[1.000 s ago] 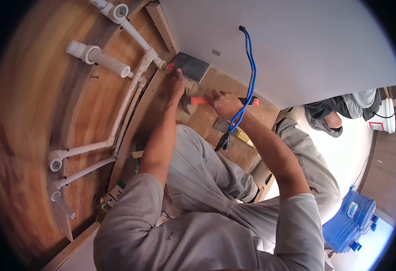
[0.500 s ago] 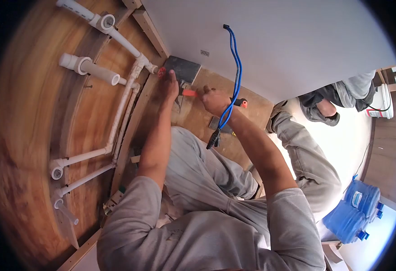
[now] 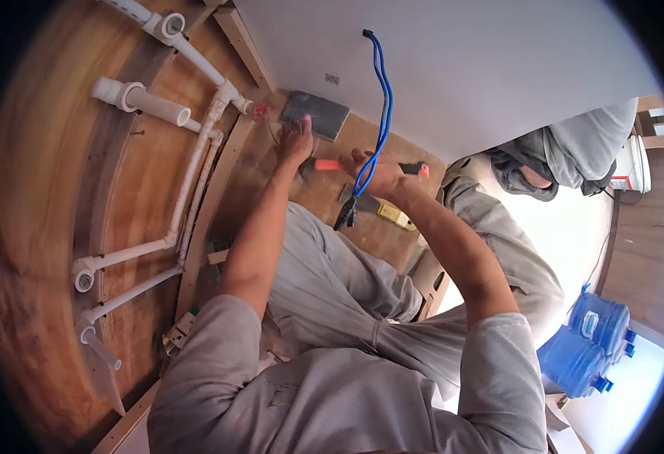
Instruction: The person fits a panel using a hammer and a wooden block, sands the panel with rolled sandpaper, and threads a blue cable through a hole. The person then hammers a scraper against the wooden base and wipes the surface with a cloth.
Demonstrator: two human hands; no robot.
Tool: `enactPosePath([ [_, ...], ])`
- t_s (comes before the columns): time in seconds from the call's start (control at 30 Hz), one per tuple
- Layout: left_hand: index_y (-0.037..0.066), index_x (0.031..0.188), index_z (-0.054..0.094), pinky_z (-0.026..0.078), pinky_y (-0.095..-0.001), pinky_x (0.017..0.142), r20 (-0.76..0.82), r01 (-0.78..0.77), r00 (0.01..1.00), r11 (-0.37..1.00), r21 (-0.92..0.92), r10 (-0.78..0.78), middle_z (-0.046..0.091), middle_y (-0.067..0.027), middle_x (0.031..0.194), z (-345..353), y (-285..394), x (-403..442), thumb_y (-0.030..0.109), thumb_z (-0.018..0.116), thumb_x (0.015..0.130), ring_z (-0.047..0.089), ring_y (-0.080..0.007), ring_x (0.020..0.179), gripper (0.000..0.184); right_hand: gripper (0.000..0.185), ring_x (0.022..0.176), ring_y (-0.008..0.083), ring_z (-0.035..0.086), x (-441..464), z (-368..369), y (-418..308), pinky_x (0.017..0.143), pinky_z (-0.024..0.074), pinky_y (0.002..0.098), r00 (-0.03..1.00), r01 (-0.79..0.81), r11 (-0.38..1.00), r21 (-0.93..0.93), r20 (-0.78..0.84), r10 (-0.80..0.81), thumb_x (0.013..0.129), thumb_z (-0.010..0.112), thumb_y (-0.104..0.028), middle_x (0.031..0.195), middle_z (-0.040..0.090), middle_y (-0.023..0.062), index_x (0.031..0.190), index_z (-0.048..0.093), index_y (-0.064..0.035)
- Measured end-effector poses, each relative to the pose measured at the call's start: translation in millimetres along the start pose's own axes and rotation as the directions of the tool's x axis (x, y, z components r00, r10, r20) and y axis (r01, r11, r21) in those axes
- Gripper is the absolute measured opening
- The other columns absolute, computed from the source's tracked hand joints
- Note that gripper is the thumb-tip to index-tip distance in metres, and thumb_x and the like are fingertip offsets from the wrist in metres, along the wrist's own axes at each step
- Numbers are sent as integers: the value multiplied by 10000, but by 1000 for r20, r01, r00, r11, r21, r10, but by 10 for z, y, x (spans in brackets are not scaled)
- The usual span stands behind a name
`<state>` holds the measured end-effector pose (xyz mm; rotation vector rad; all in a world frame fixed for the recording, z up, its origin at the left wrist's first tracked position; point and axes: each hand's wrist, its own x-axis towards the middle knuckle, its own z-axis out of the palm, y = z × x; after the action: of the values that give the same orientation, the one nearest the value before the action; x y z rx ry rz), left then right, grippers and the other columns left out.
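Observation:
My left hand (image 3: 298, 141) is at the lower left edge of a dark grey rectangular slab (image 3: 323, 115), its thumb over the surface and its other fingers partly hidden. It appears to grip the slab, which lies by the foot of the white wall. My right hand (image 3: 377, 174) is closed round the red and black handle (image 3: 415, 169) of a hammer, whose head is blurred and close to my left wrist. Blue cables (image 3: 383, 98) hang in front of my right hand and cover part of it. Under that forearm lies a yellow object (image 3: 396, 216).
White pipes (image 3: 199, 163) run along the wooden wall on my left. A red fitting (image 3: 259, 112) sits by the pipe end near the slab. Another person's clothed legs (image 3: 574, 155) and a white bucket (image 3: 632, 166) are at right. Blue water bottles (image 3: 586, 340) stand lower right.
The dark slab and my left hand have shifted right together, away from the pipe end. The hammer in my right hand has swung to lie more level. The view has moved slightly.

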<state>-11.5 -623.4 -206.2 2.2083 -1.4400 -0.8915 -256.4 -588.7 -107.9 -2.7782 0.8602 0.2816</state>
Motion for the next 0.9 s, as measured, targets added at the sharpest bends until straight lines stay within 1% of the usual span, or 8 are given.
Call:
enactPosePath([
  [0.13,-57,1481,317,236,-541,1158,-18,-72,997,988,-138,70,379,-311,1482,1,152,-168,649,136,984,346,-472,1384,882,273,1014,320,672,-16,-155,-103,829,574,406,984,-174,983,50,-14,175,894,552,-149,1180,624,159,1125,659,-50],
  [0.23,-84,1469,322,231,-488,1174,72,82,995,991,-104,-74,334,-323,1502,-151,494,-477,648,131,986,311,-479,1402,897,302,1006,327,676,-86,-110,-65,828,574,412,998,60,996,-72,29,-58,908,546,-174,1170,625,165,1165,637,-45],
  [0.33,-74,1453,358,237,-491,1172,52,23,998,996,-91,-18,342,-342,1486,-4,526,-462,651,126,985,327,-482,1390,893,335,1006,330,678,-177,-290,-58,827,572,417,971,-224,975,4,81,223,914,539,-181,1163,625,176,1205,614,-32],
  [0.43,-76,1430,391,264,-494,1159,45,29,999,984,-177,-21,352,-373,1460,-2,537,-483,647,137,988,345,-483,1375,885,334,997,333,681,-198,-153,40,822,570,424,996,-49,998,34,-78,52,922,527,-191,1149,624,195,1200,607,-23],
  [0.73,-3,1352,538,328,-498,1118,220,38,975,996,-85,-19,390,-264,1492,-131,757,-694,561,239,1015,361,-451,1375,721,274,906,329,698,-525,-231,130,761,577,434,995,97,991,-92,3,-98,949,500,-221,1121,636,146,1123,604,-37],
  [0.8,22,1254,629,392,-482,1055,-91,-128,988,991,-45,124,500,-236,1385,332,132,-230,402,444,989,475,-417,1273,499,259,900,329,697,-528,-64,175,758,576,433,1000,10,994,-107,-22,-12,948,493,-194,1106,629,150,1151,589,-65],
  [0.87,23,1211,657,428,-472,1011,-384,-383,828,912,145,409,566,-225,1290,573,-309,32,310,538,955,529,-395,1200,403,262,906,333,696,-497,-4,203,762,574,442,988,-154,987,-54,-31,153,950,489,-186,1111,625,156,1172,574,-75],
  [0.9,28,1175,680,449,-456,974,-316,-270,879,918,290,358,614,-203,1146,24,341,-563,155,589,895,562,-367,1103,320,291,914,342,690,-491,-19,192,768,574,444,989,-150,988,-36,0,150,935,502,-167,1109,620,160,1205,563,-78],
])
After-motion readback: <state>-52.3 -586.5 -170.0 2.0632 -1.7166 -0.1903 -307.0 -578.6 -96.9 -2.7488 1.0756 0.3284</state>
